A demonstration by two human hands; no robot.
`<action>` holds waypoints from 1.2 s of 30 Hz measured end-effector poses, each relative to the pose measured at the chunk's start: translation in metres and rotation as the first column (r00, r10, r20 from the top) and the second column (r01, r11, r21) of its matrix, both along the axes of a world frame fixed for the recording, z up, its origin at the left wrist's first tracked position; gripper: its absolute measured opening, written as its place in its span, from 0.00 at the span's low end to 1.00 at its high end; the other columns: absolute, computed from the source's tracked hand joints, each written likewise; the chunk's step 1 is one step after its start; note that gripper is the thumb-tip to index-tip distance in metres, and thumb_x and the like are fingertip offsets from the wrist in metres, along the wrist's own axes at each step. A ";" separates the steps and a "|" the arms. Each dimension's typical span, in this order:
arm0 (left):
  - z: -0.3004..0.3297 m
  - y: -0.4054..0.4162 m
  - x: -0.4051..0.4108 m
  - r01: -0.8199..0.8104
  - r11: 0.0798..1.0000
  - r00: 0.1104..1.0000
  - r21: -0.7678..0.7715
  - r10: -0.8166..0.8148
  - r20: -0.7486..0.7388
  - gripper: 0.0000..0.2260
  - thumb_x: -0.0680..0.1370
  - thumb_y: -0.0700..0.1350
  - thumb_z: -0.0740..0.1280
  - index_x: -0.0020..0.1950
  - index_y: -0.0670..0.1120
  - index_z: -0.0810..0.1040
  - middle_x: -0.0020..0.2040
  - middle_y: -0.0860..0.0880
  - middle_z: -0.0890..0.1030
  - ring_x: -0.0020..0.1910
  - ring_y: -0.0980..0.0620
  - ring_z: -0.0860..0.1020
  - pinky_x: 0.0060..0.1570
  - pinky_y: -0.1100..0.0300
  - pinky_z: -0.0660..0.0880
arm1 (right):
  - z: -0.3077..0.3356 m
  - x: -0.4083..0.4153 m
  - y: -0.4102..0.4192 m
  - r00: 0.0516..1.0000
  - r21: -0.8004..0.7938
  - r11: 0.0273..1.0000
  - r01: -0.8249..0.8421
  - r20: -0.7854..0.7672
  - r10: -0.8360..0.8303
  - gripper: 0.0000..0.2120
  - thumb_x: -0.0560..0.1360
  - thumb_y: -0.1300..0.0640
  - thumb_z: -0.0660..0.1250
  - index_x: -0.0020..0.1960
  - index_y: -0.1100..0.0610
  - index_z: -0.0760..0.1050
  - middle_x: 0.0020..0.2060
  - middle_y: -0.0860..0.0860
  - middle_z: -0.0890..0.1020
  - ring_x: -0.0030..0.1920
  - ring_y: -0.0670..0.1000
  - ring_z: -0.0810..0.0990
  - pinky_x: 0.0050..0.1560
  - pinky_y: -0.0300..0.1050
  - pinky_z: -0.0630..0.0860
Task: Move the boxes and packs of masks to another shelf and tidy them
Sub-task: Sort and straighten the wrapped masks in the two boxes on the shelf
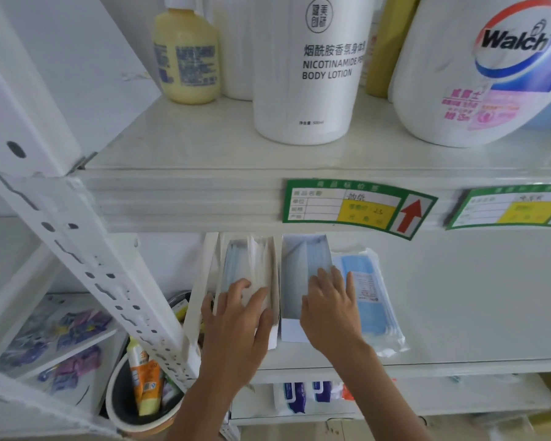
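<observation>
Mask boxes: two open white boxes stand side by side in the middle of the frame, on the white middle shelf [458,313]. The left box [252,265] is full of light blue masks and white paper. The right box [295,281] is partly bare inside, with blue masks at its right side.
Mask packs: one clear plastic pack [371,297] of blue masks lies flat, just beside the right box, at center right.
Left hand: the left hand [239,319] rests on the left box, thumb outside its left wall, fingers spread and bent over the paper and masks inside. It seems to hold the box edge loosely.
Right hand: the right hand [331,307] lies flat with fingers nearly straight and open, over the right side of the right box, fingertips touching the pack.
Top shelf: one yellow bottle [186,55], one white body lotion bottle [309,68] and one big white Walch jug [477,68] stand along the top of the frame.
Price tags: two green tags [357,208] are stuck on the shelf edge above the boxes.
In the way: a white post with holes [86,249] slants across the left, close to the left box.
Lower left: a round tub [124,399] holds an orange tube [143,377].
Bottom shelf: blue and white packs [295,397] show under the hands.
</observation>
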State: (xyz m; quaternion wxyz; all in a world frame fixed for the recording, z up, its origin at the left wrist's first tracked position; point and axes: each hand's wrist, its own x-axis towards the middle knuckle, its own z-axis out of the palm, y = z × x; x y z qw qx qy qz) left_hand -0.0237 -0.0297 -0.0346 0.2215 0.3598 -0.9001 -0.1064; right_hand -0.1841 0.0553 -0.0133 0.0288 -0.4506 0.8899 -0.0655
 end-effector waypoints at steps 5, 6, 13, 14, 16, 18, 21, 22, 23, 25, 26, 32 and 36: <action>0.004 0.001 -0.012 0.133 0.991 0.991 -0.013 -0.133 0.009 0.21 0.85 0.56 0.52 0.74 0.54 0.73 0.77 0.48 0.69 0.77 0.49 0.66 0.78 0.42 0.57 | 0.002 0.011 -0.004 0.989 -0.099 0.984 -0.147 0.020 0.149 0.22 0.79 0.55 0.65 0.71 0.56 0.67 0.73 0.53 0.70 0.77 0.58 0.62 0.79 0.59 0.52; 0.004 0.000 -0.013 0.150 0.988 0.988 0.024 -0.151 0.041 0.22 0.85 0.57 0.50 0.75 0.54 0.72 0.78 0.47 0.68 0.78 0.48 0.65 0.78 0.45 0.58 | 0.003 0.013 -0.004 0.982 -0.135 0.977 -0.164 0.067 0.174 0.21 0.78 0.56 0.65 0.70 0.55 0.67 0.71 0.52 0.72 0.73 0.58 0.68 0.77 0.57 0.60; -0.003 -0.002 -0.011 0.150 0.985 0.980 0.089 -0.160 0.120 0.23 0.85 0.60 0.49 0.78 0.56 0.66 0.81 0.50 0.64 0.80 0.49 0.62 0.76 0.52 0.62 | -0.002 0.015 -0.005 0.979 -0.248 0.965 -0.081 0.162 0.124 0.33 0.79 0.57 0.68 0.78 0.56 0.55 0.76 0.55 0.64 0.72 0.58 0.68 0.69 0.55 0.72; -0.004 -0.002 -0.011 0.148 0.986 0.980 0.083 -0.157 0.123 0.23 0.85 0.59 0.51 0.78 0.56 0.66 0.81 0.50 0.65 0.80 0.49 0.63 0.76 0.52 0.62 | -0.003 0.014 -0.005 0.985 -0.228 0.971 -0.069 0.139 0.103 0.35 0.79 0.57 0.68 0.79 0.57 0.53 0.78 0.56 0.61 0.76 0.58 0.62 0.74 0.55 0.66; -0.005 -0.002 -0.011 0.146 0.987 0.980 0.069 -0.154 0.125 0.22 0.85 0.59 0.52 0.78 0.55 0.68 0.80 0.49 0.67 0.79 0.49 0.65 0.75 0.51 0.64 | -0.005 0.013 -0.005 0.989 -0.175 0.983 -0.061 0.122 0.083 0.35 0.79 0.57 0.67 0.79 0.57 0.52 0.81 0.57 0.53 0.80 0.59 0.50 0.79 0.55 0.54; -0.005 -0.001 -0.012 0.147 0.988 0.981 0.056 -0.153 0.122 0.22 0.85 0.59 0.51 0.76 0.54 0.69 0.78 0.49 0.69 0.77 0.48 0.67 0.73 0.50 0.67 | -0.006 0.013 -0.006 0.987 -0.117 0.990 -0.072 0.132 0.088 0.35 0.79 0.57 0.66 0.79 0.56 0.52 0.81 0.57 0.46 0.81 0.60 0.44 0.80 0.56 0.49; -0.006 0.000 -0.012 0.153 0.988 0.982 0.022 -0.155 0.111 0.23 0.85 0.59 0.51 0.74 0.52 0.72 0.75 0.47 0.74 0.74 0.47 0.71 0.72 0.50 0.68 | -0.003 0.013 -0.010 0.973 -0.157 0.983 -0.093 0.196 0.124 0.33 0.80 0.58 0.66 0.79 0.55 0.53 0.82 0.55 0.45 0.81 0.59 0.48 0.78 0.56 0.57; -0.006 0.000 -0.012 0.156 0.988 0.982 0.012 -0.156 0.105 0.22 0.85 0.58 0.52 0.74 0.52 0.73 0.74 0.47 0.75 0.73 0.47 0.73 0.72 0.50 0.68 | -0.001 0.014 -0.012 0.966 -0.205 0.976 -0.074 0.229 0.121 0.31 0.81 0.58 0.65 0.78 0.55 0.55 0.81 0.55 0.46 0.80 0.58 0.51 0.77 0.55 0.61; -0.007 0.000 -0.012 0.156 0.988 0.983 0.002 -0.155 0.097 0.22 0.85 0.58 0.52 0.73 0.51 0.74 0.73 0.47 0.76 0.72 0.47 0.74 0.71 0.51 0.68 | 0.001 0.014 -0.013 0.957 -0.261 0.965 -0.027 0.272 0.100 0.28 0.82 0.58 0.63 0.78 0.55 0.55 0.81 0.55 0.47 0.79 0.58 0.54 0.76 0.56 0.63; -0.008 0.000 -0.012 0.154 0.988 0.985 -0.022 -0.152 0.078 0.21 0.84 0.57 0.54 0.71 0.50 0.75 0.71 0.46 0.78 0.70 0.46 0.76 0.70 0.52 0.68 | 0.004 0.012 -0.014 0.937 -0.330 0.938 0.103 0.348 0.019 0.25 0.82 0.58 0.60 0.77 0.57 0.56 0.79 0.56 0.55 0.75 0.59 0.61 0.71 0.58 0.69; -0.009 0.000 -0.013 0.155 0.987 0.986 -0.034 -0.153 0.070 0.21 0.84 0.57 0.54 0.70 0.50 0.76 0.70 0.46 0.79 0.69 0.46 0.77 0.69 0.52 0.68 | 0.005 0.011 -0.013 0.936 -0.328 0.934 0.142 0.352 -0.018 0.24 0.82 0.57 0.59 0.75 0.58 0.57 0.75 0.57 0.62 0.71 0.59 0.66 0.68 0.57 0.72; -0.010 0.000 -0.013 0.158 0.986 0.986 -0.060 -0.155 0.054 0.20 0.84 0.56 0.56 0.69 0.49 0.77 0.68 0.47 0.80 0.68 0.46 0.78 0.69 0.50 0.71 | -0.001 0.014 -0.002 0.994 -0.068 0.992 -0.102 0.040 0.105 0.23 0.81 0.49 0.65 0.70 0.57 0.66 0.65 0.54 0.74 0.60 0.58 0.76 0.65 0.54 0.75; -0.006 0.001 -0.013 0.151 0.987 0.986 -0.050 -0.147 0.081 0.21 0.84 0.56 0.54 0.72 0.50 0.75 0.71 0.46 0.77 0.72 0.45 0.75 0.72 0.45 0.70 | -0.001 0.019 -0.005 0.980 -0.168 0.984 -0.059 0.177 0.089 0.26 0.81 0.49 0.64 0.73 0.54 0.58 0.63 0.53 0.79 0.58 0.57 0.81 0.58 0.52 0.79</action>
